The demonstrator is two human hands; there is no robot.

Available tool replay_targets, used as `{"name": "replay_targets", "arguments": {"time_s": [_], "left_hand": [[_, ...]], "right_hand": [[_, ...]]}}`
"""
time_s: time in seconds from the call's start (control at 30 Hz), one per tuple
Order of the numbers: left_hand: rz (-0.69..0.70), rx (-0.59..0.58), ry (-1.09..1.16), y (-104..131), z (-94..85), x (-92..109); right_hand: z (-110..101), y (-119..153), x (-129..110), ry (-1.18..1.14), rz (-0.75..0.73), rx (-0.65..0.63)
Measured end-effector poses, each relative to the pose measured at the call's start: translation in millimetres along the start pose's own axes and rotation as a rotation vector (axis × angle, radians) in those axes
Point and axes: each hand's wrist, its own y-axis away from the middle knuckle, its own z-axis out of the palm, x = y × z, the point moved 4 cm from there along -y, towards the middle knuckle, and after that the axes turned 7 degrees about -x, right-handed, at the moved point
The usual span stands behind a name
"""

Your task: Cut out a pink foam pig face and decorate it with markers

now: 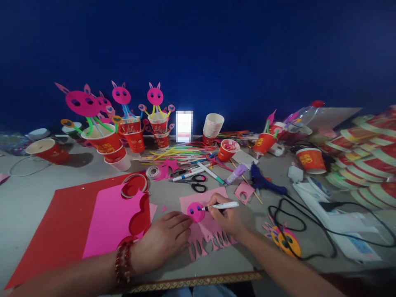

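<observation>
A round magenta paper face (195,212) with two purple and dark eyes lies on a light pink sheet (215,227) whose lower edge has petal-shaped cut-outs. My right hand (227,216) grips a white marker (227,205), its dark tip touching or just above the face's right eye. Flat beside the face, my left hand (167,239) has its fingers stretched out, fingertips at the face's left edge. Above the sheet lie black scissors (198,182).
Left are a red sheet (52,227) and a magenta sheet (105,222) with tape rolls. Cups with paper figures (103,140) stand behind. A blue glue gun (262,181) with black cable, a yellow paper face (289,242) and stacked cups (371,165) are right.
</observation>
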Motion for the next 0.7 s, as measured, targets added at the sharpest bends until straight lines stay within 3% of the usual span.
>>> {"name": "replay_targets", "arguments": {"time_s": [0.7], "left_hand": [[-0.001,-0.002,0.016,-0.4,-0.8,-0.1]], "right_hand": [[0.2,-0.3,-2.0,0.034,0.011,-0.029]]}}
